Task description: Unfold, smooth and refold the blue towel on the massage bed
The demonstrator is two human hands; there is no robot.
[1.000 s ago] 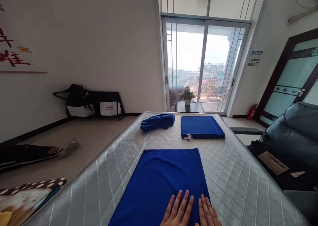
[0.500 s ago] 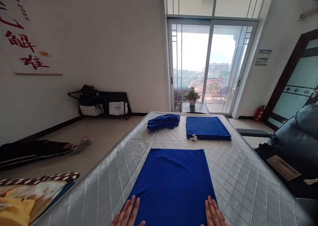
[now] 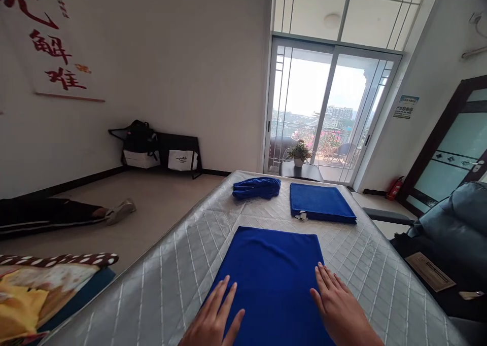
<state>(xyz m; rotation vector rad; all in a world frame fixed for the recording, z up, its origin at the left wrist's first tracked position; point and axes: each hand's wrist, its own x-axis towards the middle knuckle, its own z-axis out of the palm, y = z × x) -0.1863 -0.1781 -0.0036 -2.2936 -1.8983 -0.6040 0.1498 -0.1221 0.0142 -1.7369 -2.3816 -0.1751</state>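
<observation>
A smooth blue towel [image 3: 274, 265] lies flat in front of me on a silver quilted mattress [image 3: 182, 265]. Over its left edge is my left hand [image 3: 213, 313], fingers spread and holding nothing. My right hand [image 3: 335, 300] rests at the towel's right edge, fingers stretched out and thumb apart. Whether the palms press on the cloth cannot be made out. Farther back sits a neat stack of folded blue towels [image 3: 321, 201] with white tags at its front edge. A bunched blue towel [image 3: 256, 187] lies to the left of that stack.
A patterned blanket [image 3: 49, 295] is at the lower left. Beyond it, a person's leg [image 3: 57, 216] stretches over the floor. A potted plant [image 3: 299, 153] stands on a small table past the mattress. On the right are a dark armchair [image 3: 456, 229] and a fire extinguisher [image 3: 394, 188].
Both hands have moved forward along the towel's sides, away from me, and more of each shows. The view has tilted slightly. The towels keep their places.
</observation>
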